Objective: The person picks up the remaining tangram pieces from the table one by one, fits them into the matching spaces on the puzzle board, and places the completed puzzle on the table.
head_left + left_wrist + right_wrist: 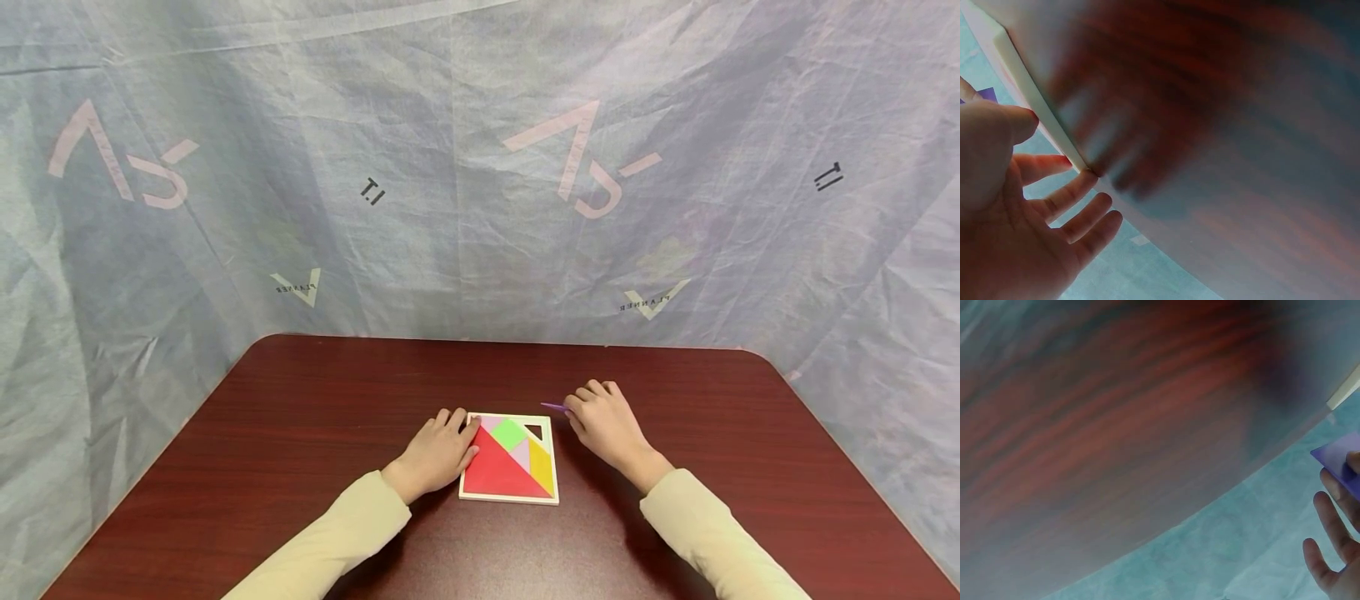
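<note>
A white square puzzle tray (510, 497) lies on the dark red table near its front. Inside it are a large red triangle (497, 472), a green piece (508, 433), a pink piece (520, 454) and a yellow piece (542, 467). A small triangular gap (534, 430) shows at its far right corner. My left hand (467, 435) rests against the tray's left edge (1035, 100), fingers loosely extended (1079, 194). My right hand (574, 408), just right of the tray's far corner, pinches a thin purple piece (553, 407) (1341, 464) a little above the table.
The table (315, 417) has a rounded far edge, with a wrinkled pale blue cloth backdrop (450, 208) hanging behind it. Both wrist views are blurred and show mostly table surface and cloth.
</note>
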Demonstrator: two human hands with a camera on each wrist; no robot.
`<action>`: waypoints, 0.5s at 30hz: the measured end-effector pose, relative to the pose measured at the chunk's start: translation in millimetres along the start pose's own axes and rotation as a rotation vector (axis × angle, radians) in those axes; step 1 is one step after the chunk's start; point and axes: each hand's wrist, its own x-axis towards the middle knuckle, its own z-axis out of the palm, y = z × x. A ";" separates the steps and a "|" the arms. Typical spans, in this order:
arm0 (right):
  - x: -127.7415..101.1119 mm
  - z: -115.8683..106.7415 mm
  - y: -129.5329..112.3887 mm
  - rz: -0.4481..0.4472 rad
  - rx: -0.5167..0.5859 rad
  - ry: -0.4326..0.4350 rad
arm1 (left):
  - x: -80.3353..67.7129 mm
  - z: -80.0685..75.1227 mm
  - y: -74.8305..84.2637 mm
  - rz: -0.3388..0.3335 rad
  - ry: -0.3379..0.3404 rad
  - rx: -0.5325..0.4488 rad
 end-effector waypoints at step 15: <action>8.6 2.0 -16.4 -0.054 0.025 -0.030 | -0.9 -2.9 0.3 0.008 0.011 0.002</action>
